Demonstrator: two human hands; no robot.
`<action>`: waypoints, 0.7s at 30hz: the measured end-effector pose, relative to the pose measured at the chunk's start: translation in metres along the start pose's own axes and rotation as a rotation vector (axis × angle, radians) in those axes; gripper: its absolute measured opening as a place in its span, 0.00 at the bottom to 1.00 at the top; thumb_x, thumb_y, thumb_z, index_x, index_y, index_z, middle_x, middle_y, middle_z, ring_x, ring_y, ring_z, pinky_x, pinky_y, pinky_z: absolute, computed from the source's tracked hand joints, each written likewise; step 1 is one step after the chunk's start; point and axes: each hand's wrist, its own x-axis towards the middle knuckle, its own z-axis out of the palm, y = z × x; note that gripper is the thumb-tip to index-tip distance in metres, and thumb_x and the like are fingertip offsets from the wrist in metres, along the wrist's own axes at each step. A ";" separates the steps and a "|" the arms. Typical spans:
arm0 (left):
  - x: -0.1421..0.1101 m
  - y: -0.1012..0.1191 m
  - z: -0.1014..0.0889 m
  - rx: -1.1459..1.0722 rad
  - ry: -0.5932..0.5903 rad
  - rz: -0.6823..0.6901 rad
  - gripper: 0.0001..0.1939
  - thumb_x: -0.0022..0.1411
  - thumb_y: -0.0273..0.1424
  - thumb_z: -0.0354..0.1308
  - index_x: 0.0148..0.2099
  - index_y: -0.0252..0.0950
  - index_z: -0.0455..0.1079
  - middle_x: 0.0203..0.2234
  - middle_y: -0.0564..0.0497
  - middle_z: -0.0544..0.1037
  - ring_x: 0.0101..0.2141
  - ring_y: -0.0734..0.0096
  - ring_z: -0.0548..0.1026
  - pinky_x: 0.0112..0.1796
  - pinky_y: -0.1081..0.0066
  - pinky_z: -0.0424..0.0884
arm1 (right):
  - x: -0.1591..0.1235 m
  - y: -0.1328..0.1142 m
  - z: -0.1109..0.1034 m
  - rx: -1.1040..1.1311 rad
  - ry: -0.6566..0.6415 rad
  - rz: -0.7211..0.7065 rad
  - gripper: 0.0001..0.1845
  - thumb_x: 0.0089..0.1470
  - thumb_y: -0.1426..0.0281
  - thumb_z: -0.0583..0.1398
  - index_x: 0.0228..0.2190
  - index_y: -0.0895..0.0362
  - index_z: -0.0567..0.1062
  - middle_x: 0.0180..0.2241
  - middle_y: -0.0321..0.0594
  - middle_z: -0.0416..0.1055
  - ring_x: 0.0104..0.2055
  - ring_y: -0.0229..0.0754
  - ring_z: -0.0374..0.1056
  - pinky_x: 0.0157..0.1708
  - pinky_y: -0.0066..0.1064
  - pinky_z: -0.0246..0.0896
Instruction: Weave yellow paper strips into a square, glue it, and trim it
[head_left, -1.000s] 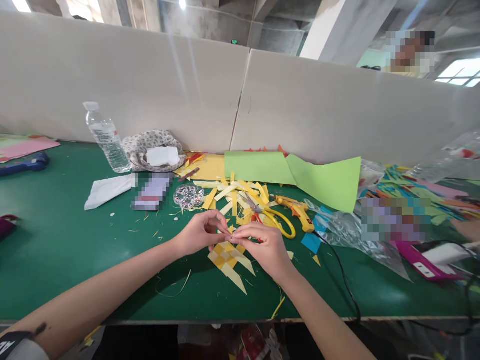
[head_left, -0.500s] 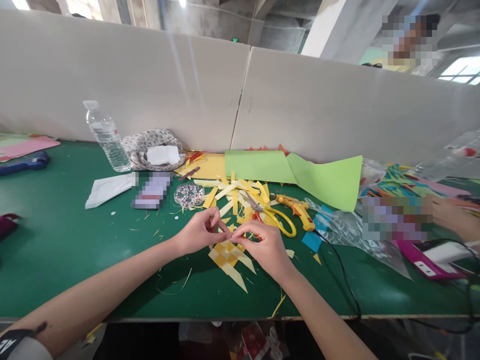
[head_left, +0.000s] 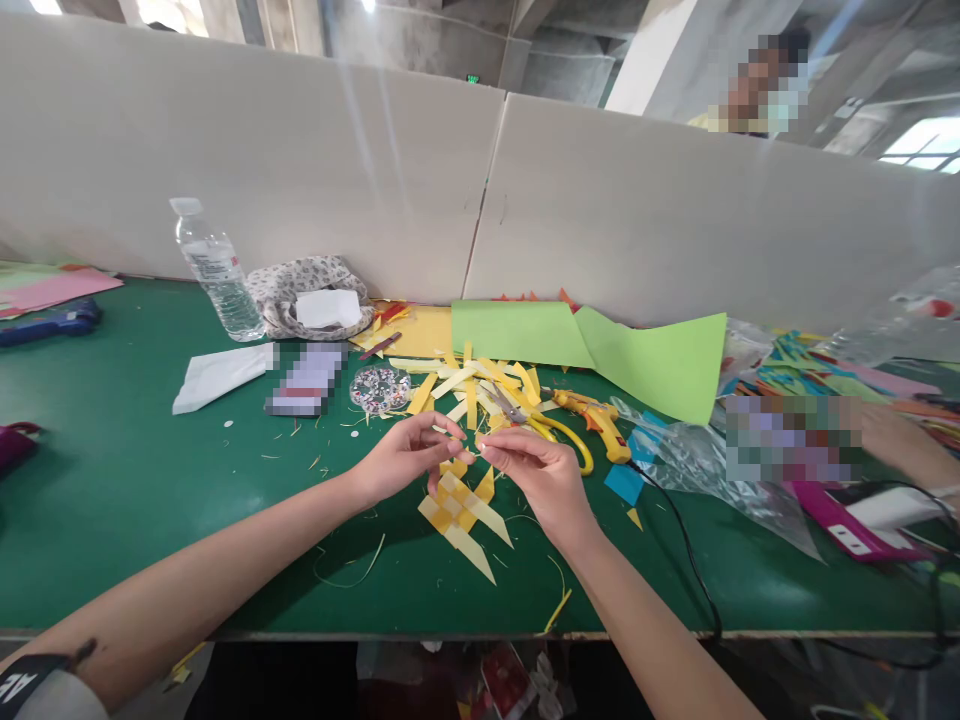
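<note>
1 woven yellow piece (head_left: 455,513) below left grip (head_left: 405,458), parted slightly; right grip (head_left: 545,477) pressed together.

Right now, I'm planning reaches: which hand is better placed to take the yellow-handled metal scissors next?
Probably the right hand: the scissors lie just beyond it, handle closest; the left hand is farther off, near the woven yellow paper piece.

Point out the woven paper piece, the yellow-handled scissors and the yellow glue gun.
Woven paper piece (head_left: 454,512): head view, middle of its checkered weave.
Yellow-handled scissors (head_left: 541,422): head view, yellow handle near the blades.
Yellow glue gun (head_left: 598,414): head view, on its body.
</note>
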 end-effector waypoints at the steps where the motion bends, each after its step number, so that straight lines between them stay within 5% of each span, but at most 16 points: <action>1: 0.000 0.001 0.000 0.001 0.000 -0.022 0.13 0.56 0.38 0.58 0.37 0.33 0.65 0.28 0.50 0.76 0.15 0.84 0.67 0.17 0.79 0.61 | 0.000 0.000 0.000 0.016 -0.001 0.010 0.04 0.42 0.69 0.66 0.26 0.49 0.80 0.28 0.35 0.76 0.33 0.40 0.71 0.35 0.32 0.69; 10: -0.002 -0.003 -0.001 -0.058 -0.054 -0.124 0.12 0.53 0.38 0.61 0.32 0.34 0.74 0.12 0.58 0.67 0.15 0.83 0.65 0.17 0.79 0.51 | -0.005 0.001 0.007 -0.023 -0.070 -0.032 0.03 0.43 0.67 0.66 0.26 0.46 0.79 0.30 0.36 0.71 0.35 0.39 0.67 0.36 0.34 0.65; 21: -0.001 -0.007 -0.002 -0.109 -0.024 -0.147 0.12 0.47 0.37 0.66 0.31 0.34 0.76 0.22 0.52 0.77 0.16 0.84 0.66 0.17 0.79 0.51 | -0.005 0.004 0.008 -0.080 -0.043 -0.073 0.03 0.43 0.66 0.66 0.26 0.47 0.80 0.30 0.36 0.71 0.35 0.40 0.67 0.37 0.34 0.65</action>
